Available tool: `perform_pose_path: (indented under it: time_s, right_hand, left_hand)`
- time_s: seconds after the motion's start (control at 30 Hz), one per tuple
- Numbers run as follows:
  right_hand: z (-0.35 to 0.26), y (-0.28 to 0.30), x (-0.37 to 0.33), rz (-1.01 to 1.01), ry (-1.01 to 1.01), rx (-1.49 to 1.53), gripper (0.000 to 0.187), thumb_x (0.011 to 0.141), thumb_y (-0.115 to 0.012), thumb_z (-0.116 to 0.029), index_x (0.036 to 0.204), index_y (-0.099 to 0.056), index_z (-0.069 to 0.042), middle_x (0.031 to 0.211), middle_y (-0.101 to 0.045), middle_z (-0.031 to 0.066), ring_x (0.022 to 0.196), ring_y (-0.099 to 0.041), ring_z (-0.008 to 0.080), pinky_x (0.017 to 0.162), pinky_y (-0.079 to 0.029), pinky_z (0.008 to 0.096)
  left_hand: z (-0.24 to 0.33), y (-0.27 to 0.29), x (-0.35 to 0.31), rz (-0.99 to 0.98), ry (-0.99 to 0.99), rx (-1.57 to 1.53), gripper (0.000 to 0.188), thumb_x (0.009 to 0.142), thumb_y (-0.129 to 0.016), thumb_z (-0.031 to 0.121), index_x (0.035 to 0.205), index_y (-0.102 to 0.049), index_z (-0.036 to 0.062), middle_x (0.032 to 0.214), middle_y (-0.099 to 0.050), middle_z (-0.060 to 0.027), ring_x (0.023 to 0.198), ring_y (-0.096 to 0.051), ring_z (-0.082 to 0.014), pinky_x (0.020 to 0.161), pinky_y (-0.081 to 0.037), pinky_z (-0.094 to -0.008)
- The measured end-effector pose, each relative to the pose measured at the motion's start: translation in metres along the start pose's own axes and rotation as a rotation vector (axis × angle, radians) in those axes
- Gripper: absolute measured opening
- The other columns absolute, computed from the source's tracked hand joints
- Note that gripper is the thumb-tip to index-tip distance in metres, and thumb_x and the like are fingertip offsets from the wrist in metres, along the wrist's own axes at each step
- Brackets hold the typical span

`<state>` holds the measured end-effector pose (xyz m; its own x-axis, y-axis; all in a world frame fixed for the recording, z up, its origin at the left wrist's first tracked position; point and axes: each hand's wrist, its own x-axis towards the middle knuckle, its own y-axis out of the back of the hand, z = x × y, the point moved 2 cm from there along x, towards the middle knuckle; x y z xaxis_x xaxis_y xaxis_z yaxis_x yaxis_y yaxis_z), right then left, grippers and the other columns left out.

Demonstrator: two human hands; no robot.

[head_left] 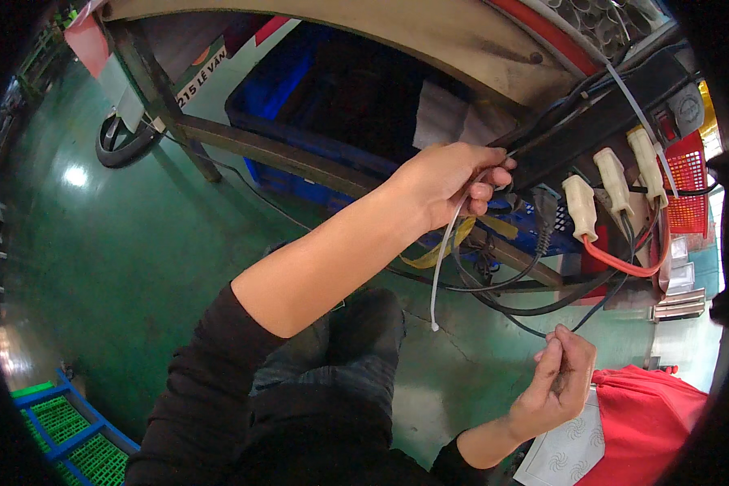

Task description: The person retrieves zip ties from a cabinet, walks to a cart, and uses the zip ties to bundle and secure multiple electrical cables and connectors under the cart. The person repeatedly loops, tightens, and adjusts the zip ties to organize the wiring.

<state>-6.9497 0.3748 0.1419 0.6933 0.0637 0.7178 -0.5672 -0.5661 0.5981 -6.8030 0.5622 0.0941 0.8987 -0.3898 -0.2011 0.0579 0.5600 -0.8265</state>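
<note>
My left hand point(466, 182) is closed in a pinch on a white cable tie point(437, 279), whose tail hangs down with its small head at the bottom. The hand is at the near end of a black power strip point(595, 113) fixed along the table's edge. My right hand point(557, 377) is lower and to the right, fingertips pinched on a thin black cable point(520, 326). Three cream plugs point(614, 182) stick out of the strip, one with an orange cord point(624, 266). Another white cable tie point(636, 105) crosses the strip. A thicker black cord point(502, 283) loops below my left hand.
Under the table, a metal crossbar point(275, 152) runs before a blue crate point(292, 134). A red basket point(687, 190) hangs at the far right. Red cloth point(652, 421) lies beside my right forearm. A blue and green rack point(73, 433) stands at lower left.
</note>
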Motion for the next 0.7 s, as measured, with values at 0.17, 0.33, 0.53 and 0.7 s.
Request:
perform_pose_path:
  time_s: [0.17, 0.33, 0.53, 0.7]
  right_hand:
    - [0.009, 0.009, 0.002, 0.130, -0.183, 0.041, 0.015, 0.082, -0.057, -0.002, 0.094, -0.061, 0.004, 0.080, -0.058, 0.0086, 0.065, -0.050, 0.0138, 0.056, -0.038, 0.0233]
    - [0.075, -0.001, 0.036, 0.100, -0.333, 0.337, 0.024, 0.086, -0.059, -0.012, 0.105, -0.060, 0.002, 0.084, -0.058, 0.0053, 0.071, -0.050, 0.0105, 0.063, -0.037, 0.0220]
    - [0.124, -0.068, 0.070, -0.168, -0.544, 0.689, 0.037, 0.086, -0.063, -0.023, 0.113, -0.057, 0.001, 0.096, -0.061, 0.0045, 0.084, -0.056, 0.0121, 0.071, -0.042, 0.0245]
    - [0.102, -0.104, 0.083, -0.348, -0.360, 0.702, 0.040, 0.084, -0.060, -0.016, 0.118, -0.054, 0.003, 0.101, -0.061, 0.0046, 0.088, -0.057, 0.0128, 0.074, -0.045, 0.0256]
  left_hand:
    - [0.001, -0.003, -0.003, 0.047, -0.118, 0.167, 0.020, 0.089, -0.058, 0.018, 0.097, -0.056, -0.0007, 0.077, -0.063, -0.0060, 0.047, -0.048, -0.0081, 0.044, -0.040, -0.0229]
    - [0.004, -0.007, -0.022, 0.151, -0.468, 0.687, 0.022, 0.087, -0.060, 0.015, 0.094, -0.056, -0.0053, 0.078, -0.066, -0.0120, 0.053, -0.057, -0.0115, 0.048, -0.047, -0.0257]
    - [0.007, -0.022, -0.021, 0.386, -0.913, 1.191, 0.012, 0.083, -0.059, 0.007, 0.088, -0.060, -0.0041, 0.072, -0.066, -0.0128, 0.055, -0.061, -0.0153, 0.052, -0.047, -0.0295]
    - [0.008, -0.026, -0.016, 0.492, -0.879, 1.279, 0.015, 0.079, -0.061, 0.006, 0.092, -0.063, -0.0020, 0.072, -0.064, -0.0155, 0.062, -0.062, -0.0207, 0.060, -0.048, -0.0312]
